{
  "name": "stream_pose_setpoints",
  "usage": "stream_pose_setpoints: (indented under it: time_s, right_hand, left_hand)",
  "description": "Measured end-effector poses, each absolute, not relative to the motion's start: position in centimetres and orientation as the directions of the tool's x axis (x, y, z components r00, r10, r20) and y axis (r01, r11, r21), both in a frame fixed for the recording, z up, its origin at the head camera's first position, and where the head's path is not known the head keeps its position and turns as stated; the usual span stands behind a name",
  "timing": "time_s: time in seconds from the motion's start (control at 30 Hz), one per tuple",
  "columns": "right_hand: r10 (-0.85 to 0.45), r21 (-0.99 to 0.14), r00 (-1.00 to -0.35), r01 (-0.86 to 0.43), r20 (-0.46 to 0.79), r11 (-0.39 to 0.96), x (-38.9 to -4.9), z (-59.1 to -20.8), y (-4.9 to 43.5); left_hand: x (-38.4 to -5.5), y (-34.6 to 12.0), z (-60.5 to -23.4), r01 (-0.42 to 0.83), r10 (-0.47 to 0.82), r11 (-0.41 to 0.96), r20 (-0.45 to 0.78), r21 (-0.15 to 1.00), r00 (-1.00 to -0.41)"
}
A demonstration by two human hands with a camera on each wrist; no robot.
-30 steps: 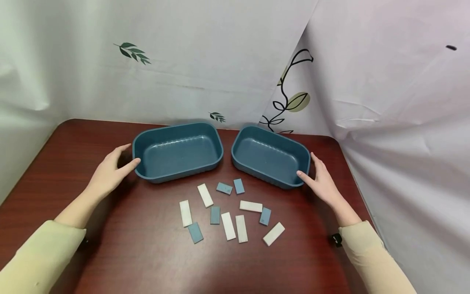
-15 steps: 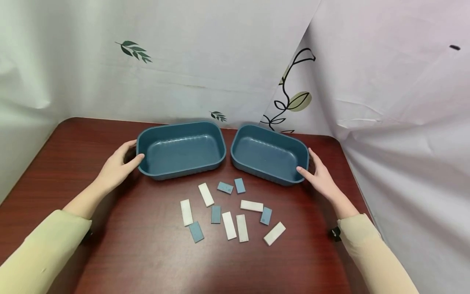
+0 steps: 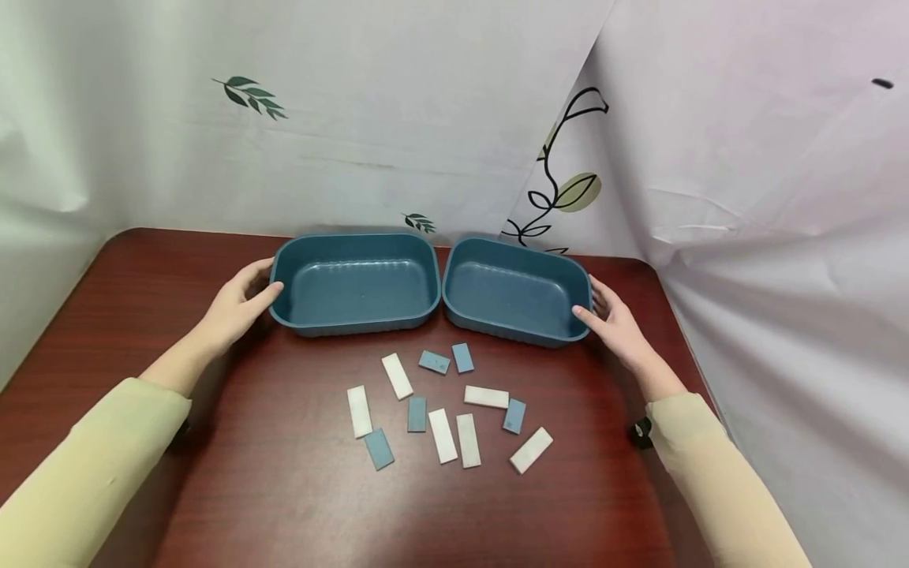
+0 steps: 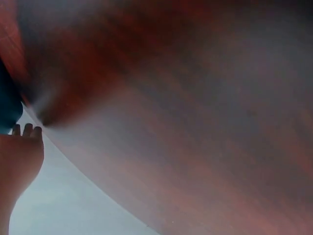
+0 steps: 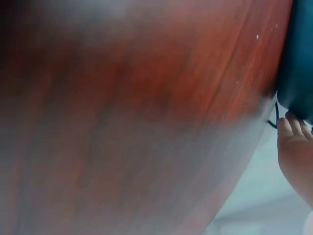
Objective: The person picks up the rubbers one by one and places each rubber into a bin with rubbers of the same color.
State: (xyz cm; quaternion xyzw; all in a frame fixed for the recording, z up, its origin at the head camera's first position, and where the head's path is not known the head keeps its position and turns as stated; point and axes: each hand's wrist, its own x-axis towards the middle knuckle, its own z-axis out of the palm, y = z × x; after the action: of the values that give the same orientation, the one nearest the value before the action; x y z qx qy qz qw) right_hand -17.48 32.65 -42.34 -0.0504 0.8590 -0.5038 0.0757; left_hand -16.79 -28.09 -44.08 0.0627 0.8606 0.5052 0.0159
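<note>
Two dark teal plastic trays stand side by side at the back of the table in the head view, their inner ends close together. My left hand holds the outer end of the left tray, thumb over the rim and fingers along the outside wall. At the opposite end, my right hand holds the right tray the same way. In the left wrist view, several fingertips show below the tray wall. The right wrist view has fingers against the other tray's side. Nothing lies inside either tray.
Several white rectangular tiles and shorter blue-grey tiles are scattered on the reddish-brown table in front of the trays. A white cloth with printed leaves hangs just behind the table's far edge.
Both trays have shifted inward, narrowing the gap between them, and their outer ends have swung back a little. Each hand has moved with its tray. The tiles have stayed put.
</note>
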Motion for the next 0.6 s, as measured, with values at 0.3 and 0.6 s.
stream_pose_setpoints:
  time_s: [0.3,0.6]
  right_hand:
    - [-0.169,-0.914,-0.982,0.010,-0.086,0.406,-18.6,-42.3,32.8]
    - [-0.199,-0.930,-0.976,0.014,-0.093,0.367,-19.4,-42.3,32.5]
  left_hand:
    - [-17.3,-28.3,-43.7,0.068,0.134,0.460,0.006,0.885,-0.991]
    - [-17.4,-28.6,-43.8,0.072,0.128,0.410,0.021,0.909,-0.992]
